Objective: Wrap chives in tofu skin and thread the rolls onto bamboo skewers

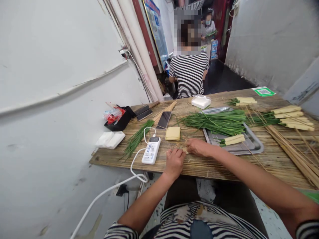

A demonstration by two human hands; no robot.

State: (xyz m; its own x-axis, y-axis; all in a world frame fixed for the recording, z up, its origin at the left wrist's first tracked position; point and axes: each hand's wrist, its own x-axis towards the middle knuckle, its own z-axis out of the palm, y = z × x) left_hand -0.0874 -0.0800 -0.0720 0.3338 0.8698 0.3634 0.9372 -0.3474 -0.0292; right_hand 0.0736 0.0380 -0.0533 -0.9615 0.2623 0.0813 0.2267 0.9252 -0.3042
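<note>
Close to the near edge of the wooden table (pixel 159 172), my left hand (pixel 174 161) curls its fingers over a pale tofu-skin roll (pixel 184 149). My right hand (pixel 198 147) is closed at the roll's other side, its fingertips partly hidden. Just beyond the left hand lies a stack of square yellow tofu-skin sheets (pixel 172 133). Right of my hands, a metal tray (pixel 259 146) bears a heap of green chives (pixel 219 121) and finished chive rolls (pixel 233 140), at least one on a skewer.
A white power bank (pixel 151 151) with a cable lies left of my hands, near a phone (pixel 163 119) and more chives (pixel 139 137). Bamboo skewers (pixel 291 152) and several rolls (pixel 294 118) lie at the right. A black box (pixel 119 122) stands left. A person (pixel 190 73) is beyond the table.
</note>
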